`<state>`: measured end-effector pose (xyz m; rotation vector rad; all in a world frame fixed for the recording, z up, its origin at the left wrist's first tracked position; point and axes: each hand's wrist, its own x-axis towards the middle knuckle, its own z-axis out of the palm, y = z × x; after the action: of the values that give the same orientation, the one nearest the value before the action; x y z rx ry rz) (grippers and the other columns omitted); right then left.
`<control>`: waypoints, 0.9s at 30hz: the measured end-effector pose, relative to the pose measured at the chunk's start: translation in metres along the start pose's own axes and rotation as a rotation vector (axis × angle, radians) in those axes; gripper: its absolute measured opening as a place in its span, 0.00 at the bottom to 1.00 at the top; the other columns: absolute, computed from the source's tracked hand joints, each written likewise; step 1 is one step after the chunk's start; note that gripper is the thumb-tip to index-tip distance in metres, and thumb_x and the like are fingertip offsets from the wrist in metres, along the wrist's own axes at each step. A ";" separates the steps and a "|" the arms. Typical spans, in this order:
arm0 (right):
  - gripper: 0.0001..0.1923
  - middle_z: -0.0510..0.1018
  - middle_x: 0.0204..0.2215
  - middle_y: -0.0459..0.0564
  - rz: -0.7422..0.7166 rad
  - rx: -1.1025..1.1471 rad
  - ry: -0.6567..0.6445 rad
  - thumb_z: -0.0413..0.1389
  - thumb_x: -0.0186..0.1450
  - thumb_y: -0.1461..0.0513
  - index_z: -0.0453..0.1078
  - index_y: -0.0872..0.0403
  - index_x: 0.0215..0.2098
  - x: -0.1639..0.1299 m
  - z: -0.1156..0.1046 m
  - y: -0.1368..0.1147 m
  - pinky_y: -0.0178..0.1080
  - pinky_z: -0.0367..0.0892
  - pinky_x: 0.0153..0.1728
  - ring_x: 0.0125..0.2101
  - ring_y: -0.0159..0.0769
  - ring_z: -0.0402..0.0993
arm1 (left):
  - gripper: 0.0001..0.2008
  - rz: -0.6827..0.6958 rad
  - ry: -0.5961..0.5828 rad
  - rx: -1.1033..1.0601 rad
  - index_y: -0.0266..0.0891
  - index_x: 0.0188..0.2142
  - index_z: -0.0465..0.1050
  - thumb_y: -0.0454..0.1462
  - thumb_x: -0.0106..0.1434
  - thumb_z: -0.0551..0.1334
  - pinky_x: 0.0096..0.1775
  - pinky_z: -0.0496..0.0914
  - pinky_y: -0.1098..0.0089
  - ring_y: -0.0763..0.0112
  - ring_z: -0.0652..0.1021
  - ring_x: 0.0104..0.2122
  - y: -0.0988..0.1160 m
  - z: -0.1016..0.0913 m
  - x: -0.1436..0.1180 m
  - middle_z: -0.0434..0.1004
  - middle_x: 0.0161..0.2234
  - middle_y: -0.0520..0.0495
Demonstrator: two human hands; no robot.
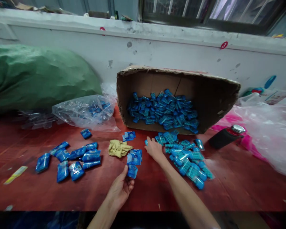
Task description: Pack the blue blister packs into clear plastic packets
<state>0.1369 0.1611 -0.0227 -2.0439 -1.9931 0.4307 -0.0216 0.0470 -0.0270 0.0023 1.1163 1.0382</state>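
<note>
The left hand [121,188] pinches a blue packet [132,171] at the near edge of the table [240,187], while the right hand [153,149], fingers spread flat, reaches far to loose packets [189,160] spilling just right of it from the tipped box [205,92].

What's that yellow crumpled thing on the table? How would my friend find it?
Start at the tipped cardboard box at the back of the red table. Look in front of its left corner, just left of the right hand. The rag lies there: soft, wrinkled and yellow, while everything near it is a shiny blue packet.
</note>
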 end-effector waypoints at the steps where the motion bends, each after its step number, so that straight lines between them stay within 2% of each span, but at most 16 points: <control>1: 0.25 0.68 0.42 0.58 -0.029 0.010 -0.022 0.55 0.55 0.64 0.58 0.52 0.51 -0.004 0.000 0.002 0.39 0.60 0.34 0.38 0.43 0.71 | 0.07 -0.013 0.003 -0.003 0.36 0.26 0.66 0.38 0.53 0.61 0.13 0.60 0.80 0.79 0.68 0.12 0.000 -0.001 0.000 0.69 0.15 0.52; 3: 0.24 0.70 0.39 0.52 -0.083 0.049 -0.056 0.56 0.53 0.63 0.61 0.50 0.49 -0.015 -0.004 0.007 0.36 0.59 0.34 0.37 0.40 0.71 | 0.08 -0.035 0.002 -0.004 0.35 0.25 0.66 0.39 0.54 0.61 0.13 0.60 0.80 0.79 0.69 0.12 0.000 -0.001 0.001 0.69 0.15 0.51; 6: 0.16 0.72 0.32 0.45 -0.124 0.157 -0.063 0.55 0.54 0.59 0.65 0.47 0.42 -0.030 -0.011 0.014 0.33 0.58 0.32 0.35 0.36 0.70 | 0.09 -0.047 -0.005 -0.009 0.35 0.25 0.66 0.39 0.54 0.60 0.13 0.61 0.80 0.79 0.69 0.13 -0.001 -0.001 0.002 0.70 0.15 0.50; 11: 0.11 0.71 0.31 0.45 -0.038 0.366 0.047 0.52 0.55 0.57 0.64 0.50 0.37 -0.047 -0.005 0.020 0.35 0.58 0.30 0.33 0.36 0.68 | 0.08 -0.040 0.000 -0.022 0.35 0.25 0.65 0.38 0.55 0.59 0.13 0.60 0.80 0.80 0.68 0.13 -0.003 0.001 0.002 0.69 0.16 0.50; 14: 0.10 0.69 0.25 0.44 0.038 0.540 0.054 0.51 0.55 0.57 0.62 0.53 0.33 -0.048 0.004 0.024 0.35 0.60 0.26 0.27 0.35 0.68 | 0.07 -0.033 -0.001 -0.026 0.36 0.26 0.64 0.38 0.56 0.59 0.13 0.58 0.81 0.80 0.67 0.12 -0.003 0.002 0.002 0.69 0.16 0.51; 17: 0.11 0.65 0.19 0.40 0.113 0.739 -0.012 0.47 0.57 0.56 0.58 0.54 0.35 -0.052 0.005 0.027 0.34 0.63 0.19 0.19 0.31 0.65 | 0.07 -0.017 0.004 -0.023 0.36 0.26 0.64 0.38 0.56 0.58 0.13 0.57 0.81 0.81 0.66 0.12 -0.003 0.002 0.003 0.68 0.15 0.51; 20: 0.13 0.65 0.21 0.39 0.132 0.942 -0.101 0.46 0.59 0.55 0.55 0.53 0.39 -0.067 -0.002 0.023 0.34 0.66 0.16 0.18 0.29 0.66 | 0.07 0.029 0.002 -0.008 0.36 0.27 0.64 0.38 0.56 0.59 0.13 0.59 0.81 0.80 0.67 0.13 -0.005 0.002 0.003 0.69 0.16 0.51; 24: 0.15 0.66 0.25 0.40 0.172 1.457 -0.284 0.53 0.56 0.57 0.57 0.51 0.40 -0.093 -0.012 0.010 0.32 0.68 0.16 0.18 0.26 0.66 | 0.08 0.111 -0.018 0.028 0.36 0.26 0.64 0.39 0.54 0.60 0.14 0.60 0.80 0.79 0.68 0.13 -0.008 0.003 0.005 0.69 0.16 0.51; 27: 0.18 0.68 0.25 0.41 0.230 1.609 -0.335 0.58 0.52 0.58 0.58 0.52 0.37 -0.103 -0.011 0.001 0.30 0.67 0.13 0.17 0.25 0.67 | 0.11 0.183 -0.040 0.053 0.36 0.26 0.64 0.41 0.52 0.62 0.13 0.60 0.79 0.78 0.68 0.13 -0.010 0.003 0.006 0.69 0.15 0.52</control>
<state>0.1403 0.0579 -0.0091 -1.0562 -0.7430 1.7330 -0.0125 0.0470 -0.0340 0.1701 1.1218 1.1657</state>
